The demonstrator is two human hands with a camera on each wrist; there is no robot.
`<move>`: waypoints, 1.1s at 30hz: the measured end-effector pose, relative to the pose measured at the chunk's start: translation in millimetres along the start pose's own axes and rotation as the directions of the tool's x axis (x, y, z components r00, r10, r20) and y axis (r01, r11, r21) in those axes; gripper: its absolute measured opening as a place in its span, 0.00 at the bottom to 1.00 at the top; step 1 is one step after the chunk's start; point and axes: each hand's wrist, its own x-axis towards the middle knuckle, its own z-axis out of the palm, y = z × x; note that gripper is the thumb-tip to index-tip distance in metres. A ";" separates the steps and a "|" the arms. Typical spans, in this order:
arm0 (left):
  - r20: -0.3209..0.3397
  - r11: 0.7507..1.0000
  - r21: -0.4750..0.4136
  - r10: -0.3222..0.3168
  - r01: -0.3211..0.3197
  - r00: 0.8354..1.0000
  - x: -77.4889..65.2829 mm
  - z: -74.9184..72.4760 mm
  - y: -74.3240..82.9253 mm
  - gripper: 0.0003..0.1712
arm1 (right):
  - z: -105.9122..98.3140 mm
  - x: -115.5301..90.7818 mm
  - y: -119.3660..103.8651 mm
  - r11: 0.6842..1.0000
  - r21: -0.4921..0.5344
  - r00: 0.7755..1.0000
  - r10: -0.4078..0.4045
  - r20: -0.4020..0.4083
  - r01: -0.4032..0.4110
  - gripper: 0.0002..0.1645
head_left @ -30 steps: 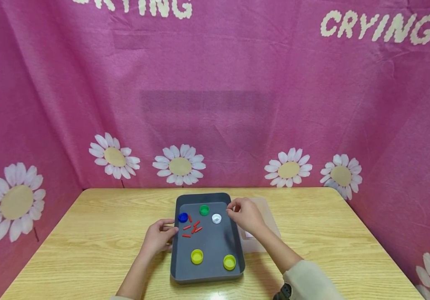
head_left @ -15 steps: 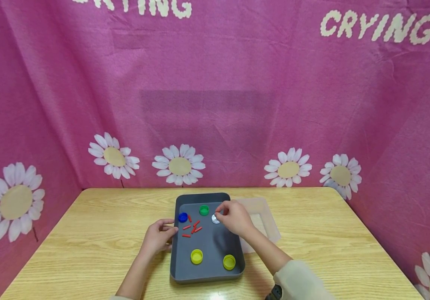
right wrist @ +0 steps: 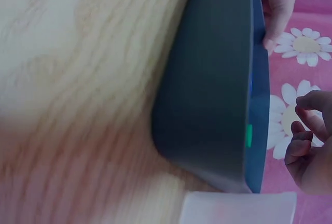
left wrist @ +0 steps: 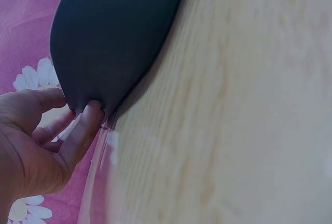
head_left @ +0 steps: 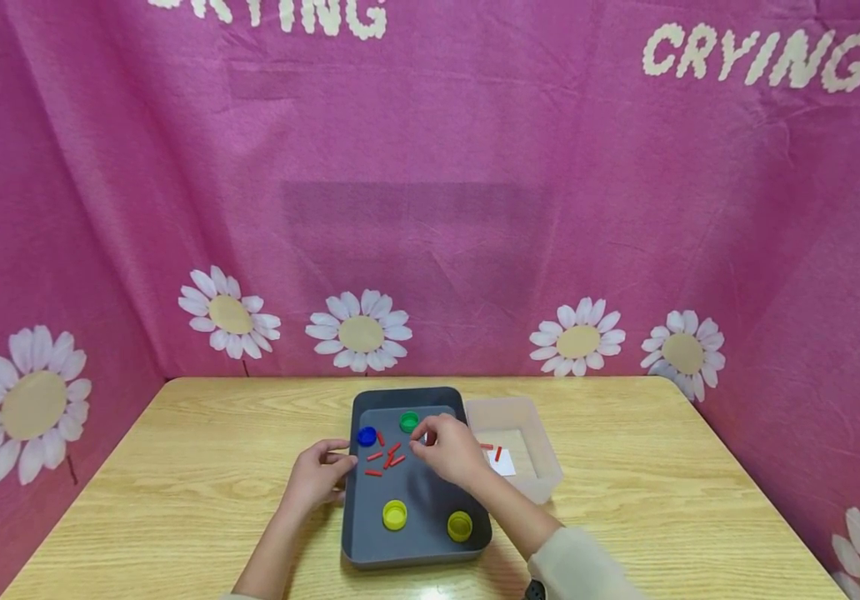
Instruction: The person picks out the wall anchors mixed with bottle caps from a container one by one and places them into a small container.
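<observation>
On the table lies a dark grey tray (head_left: pixel 417 546). My left hand (head_left: pixel 317 475) grips its left side, thumb and fingers at the wall in the left wrist view too. Over the tray's middle hovers my right hand (head_left: pixel 448 450), thumb and index finger a little apart with nothing between them. Left of its fingertips lie several short red sticks (head_left: pixel 389 458). Just beyond are a green bottle cap (head_left: pixel 409 422) and a blue bottle cap (head_left: pixel 367 436). A white cap is mostly hidden behind the right hand. Two yellow caps (head_left: pixel 395 515) sit at the near end.
A clear plastic box (head_left: pixel 546 450) stands against the tray's right side. Inside are a white card (head_left: pixel 503 463) and two red sticks (head_left: pixel 498 454). A pink curtain with daisies (head_left: pixel 430 250) hangs behind the wooden table (head_left: pixel 625 492).
My right hand has moved left from the box's edge, past the white cap, towards the red sticks. The red sticks in the box have come into view. The left hand stays put.
</observation>
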 end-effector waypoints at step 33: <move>-0.003 1.000 -0.011 0.024 -0.024 1.000 -1.2 1.1 -0.2 0.21 | 49.9 -0.2 -1.6 0.996 0.068 0.991 0.041 0.128 -0.050 0.02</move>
